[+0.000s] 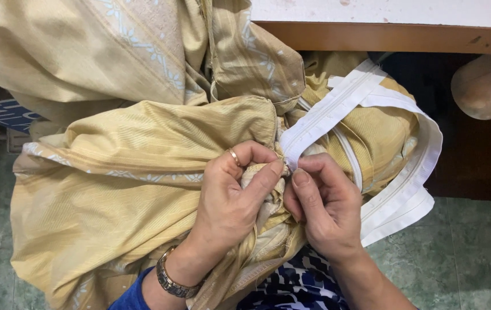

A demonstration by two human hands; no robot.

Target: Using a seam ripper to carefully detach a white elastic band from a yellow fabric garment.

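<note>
A large tan-yellow cloth with pale flower stripes is heaped over my lap. A long white zipper tape loops around its right side and runs in to the middle. My left hand, with a ring and a metal wrist bracelet, pinches a bunched edge of the cloth between thumb and fingers. My right hand is closed on the end of the white zipper tape, right against the left hand's fingertips. The exact spot where tape and cloth meet is hidden by my fingers.
A wooden table edge with a white top runs along the upper right. A round pale object sits below it at far right. Green tiled floor shows under the cloth. Blue-and-white patterned clothing covers my lap.
</note>
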